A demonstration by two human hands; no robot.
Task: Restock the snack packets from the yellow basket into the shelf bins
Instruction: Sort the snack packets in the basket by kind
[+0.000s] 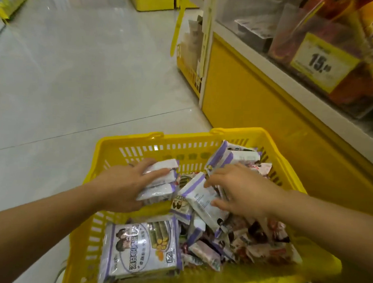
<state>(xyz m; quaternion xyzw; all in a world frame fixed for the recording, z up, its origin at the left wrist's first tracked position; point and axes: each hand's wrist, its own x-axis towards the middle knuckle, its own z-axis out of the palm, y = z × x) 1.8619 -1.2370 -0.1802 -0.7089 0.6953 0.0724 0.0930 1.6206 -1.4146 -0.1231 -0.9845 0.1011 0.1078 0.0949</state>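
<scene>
A yellow basket [139,144] sits on the floor below me, holding several white-and-purple snack packets and some red-printed ones. My left hand [125,183] grips a small stack of white-and-purple packets [158,182] over the basket's left side. My right hand [239,189] reaches into the middle, its fingers and thumb pinching another white-and-purple packet [200,197] that lies tilted on the pile. A large packet printed with rolled snacks [141,245] lies flat at the basket's near left. Clear shelf bins [290,37] stand at the upper right.
The shelf unit has a yellow base panel [256,101] just right of the basket. A yellow price tag reading 15 [321,61] hangs on a bin. A second yellow basket [188,63] stands past the shelf end. Pale tiled floor [78,74] stretches to the left.
</scene>
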